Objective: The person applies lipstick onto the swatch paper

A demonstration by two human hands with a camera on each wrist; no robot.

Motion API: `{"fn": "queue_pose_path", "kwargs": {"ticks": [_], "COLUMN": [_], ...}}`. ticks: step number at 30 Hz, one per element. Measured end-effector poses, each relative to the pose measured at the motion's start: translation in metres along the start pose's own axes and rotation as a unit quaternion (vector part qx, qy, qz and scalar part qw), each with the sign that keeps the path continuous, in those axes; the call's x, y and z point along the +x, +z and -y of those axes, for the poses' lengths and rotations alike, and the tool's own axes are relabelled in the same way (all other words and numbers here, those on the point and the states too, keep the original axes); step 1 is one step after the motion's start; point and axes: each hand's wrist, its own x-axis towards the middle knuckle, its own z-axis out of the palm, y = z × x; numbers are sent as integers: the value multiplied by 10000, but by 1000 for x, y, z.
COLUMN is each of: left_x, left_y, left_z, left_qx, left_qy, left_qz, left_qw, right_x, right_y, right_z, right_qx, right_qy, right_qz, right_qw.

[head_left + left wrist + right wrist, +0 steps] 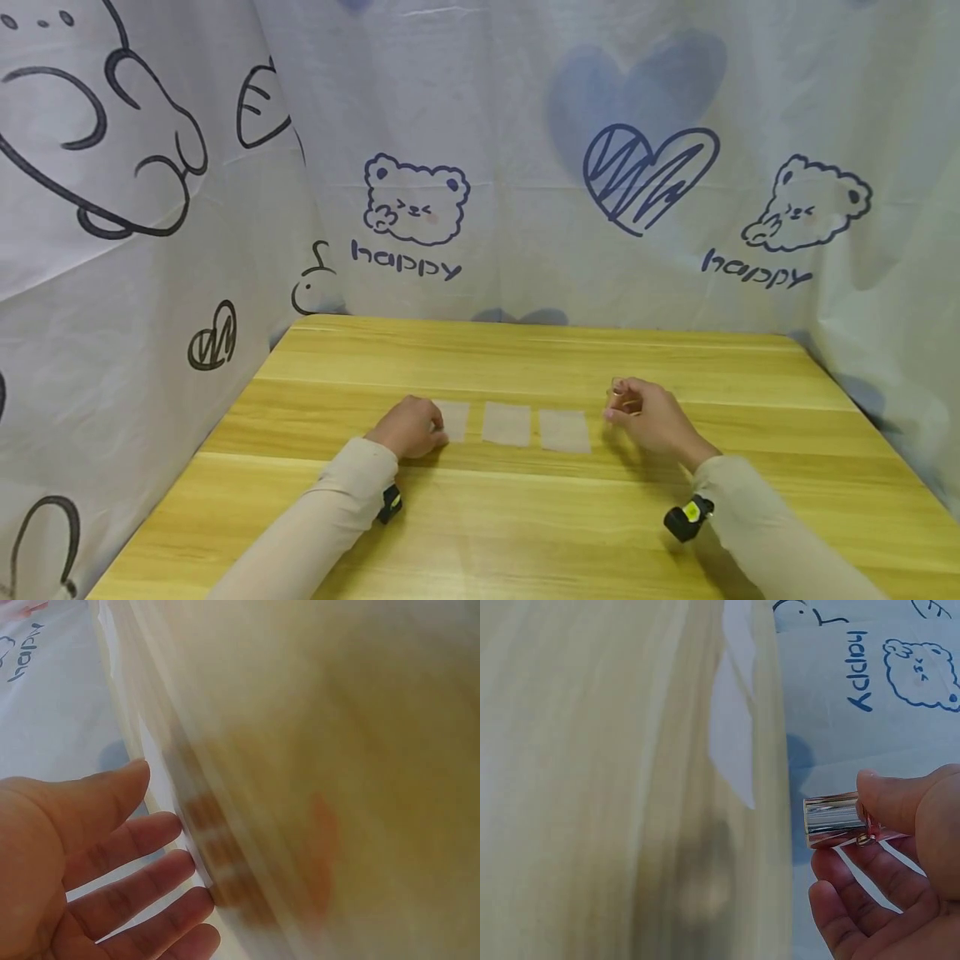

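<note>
Three pale square sheets lie in a row on the wooden table: the left sheet (456, 421), the middle sheet (506, 424) and the right sheet (565, 431). At the outer edge of the left sheet is my left hand (411, 428), its fingers loosely bent. In the left wrist view the thumb stands apart from the fingers, and nothing shows between them. My right hand (652, 417) pinches a small shiny metallic tube (831, 821), which looks like a lipstick with a small round bead on it. The tube is above the table, right of the right sheet.
The light wooden table (525, 525) runs back to a white curtain (510, 108) printed with bears and hearts. Curtain (150, 292) also closes in the left side. Each wrist carries a small black camera (684, 520).
</note>
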Motion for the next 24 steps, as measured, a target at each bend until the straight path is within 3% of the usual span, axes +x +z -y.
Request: {"fn": "queue_pose_path", "kwargs": {"ticks": [12, 24], "left_x": [-1, 0], "left_y": [4, -1], "left_z": [1, -2], "left_qx": [2, -7], "left_qy": [-6, -87], "left_qz": [108, 161], "left_qw": [9999, 9998], "right_x": [0, 3], "right_y": [2, 0], "right_z": [10, 20], "right_qx": [-101, -283], "right_qy": [-27, -428], "right_qz": [81, 103], "right_qw": [9999, 9986]}}
